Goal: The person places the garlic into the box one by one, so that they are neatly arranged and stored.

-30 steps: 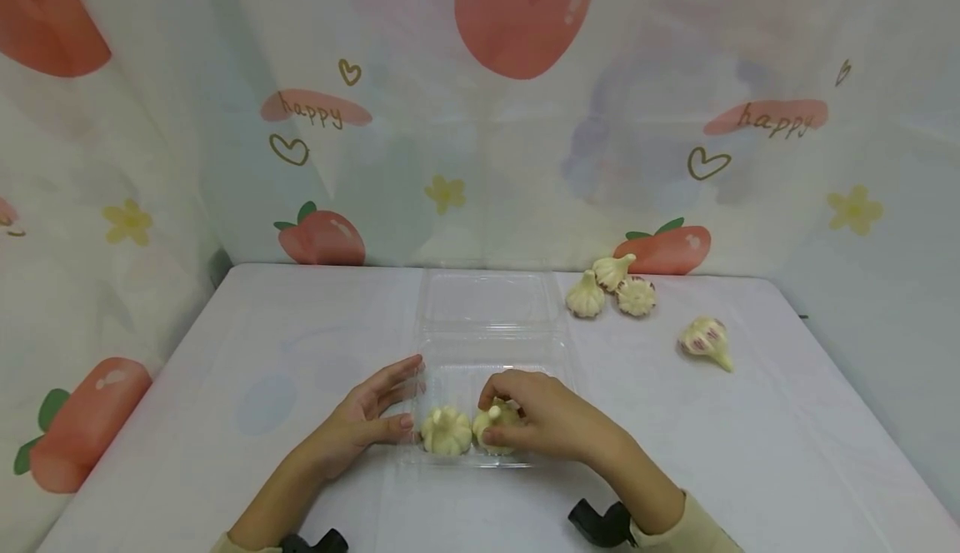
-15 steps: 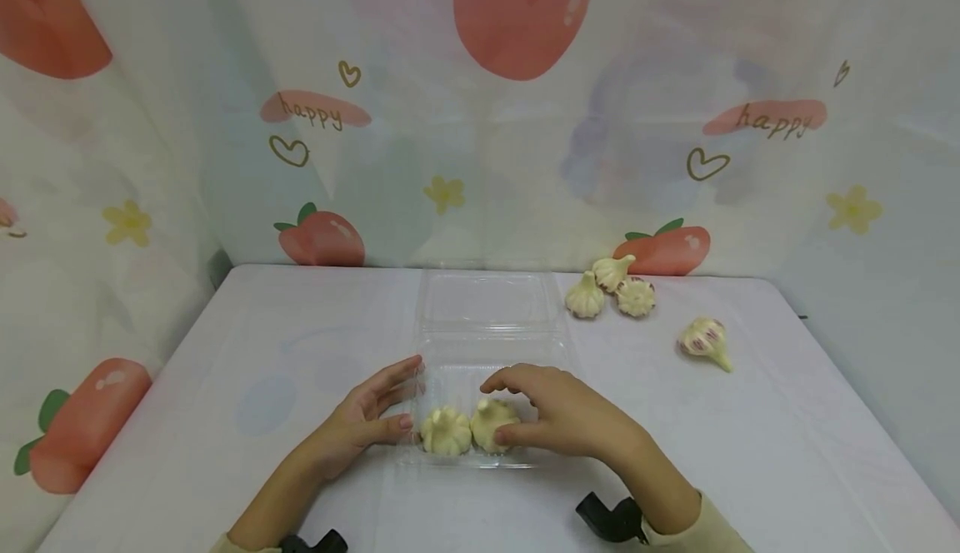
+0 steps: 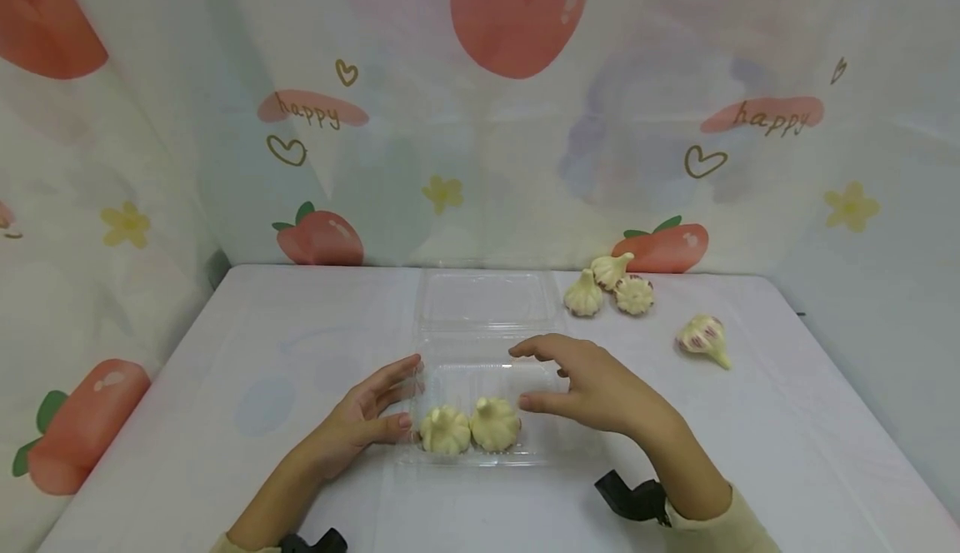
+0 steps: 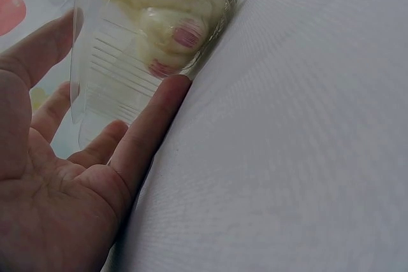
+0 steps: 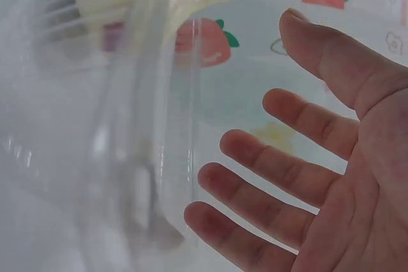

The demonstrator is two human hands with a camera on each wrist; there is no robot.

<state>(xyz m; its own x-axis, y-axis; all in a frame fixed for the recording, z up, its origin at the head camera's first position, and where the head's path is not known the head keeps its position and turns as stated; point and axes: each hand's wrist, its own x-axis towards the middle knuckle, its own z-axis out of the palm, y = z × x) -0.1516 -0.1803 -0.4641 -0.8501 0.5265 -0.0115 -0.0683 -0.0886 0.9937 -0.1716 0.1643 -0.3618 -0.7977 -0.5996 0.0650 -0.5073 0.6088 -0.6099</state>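
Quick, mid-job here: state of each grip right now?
Left grip: open, touching the side of the clear container.
Right grip: open, holding nothing, apart from the nearest garlic bulb.

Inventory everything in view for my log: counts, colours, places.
Container: 1, clear, mid-table
Lid: 1, clear, open, container's far side
Boxed garlic bulbs: 2, cream and purple, inside the container
Clustered garlic bulbs: 3, cream and purple, right of the lid
Lone garlic bulb: 1, cream and purple, farther right
Table: 1, white-covered, foreground
Backdrop: count unclear, pale, fruit-printed, behind the table
Wrist devices: 2, black, one per wrist
Sleeves: 2, beige, bottom edge
Left grip: 1, bare, at container's left
Right grip: 1, bare, above container's right
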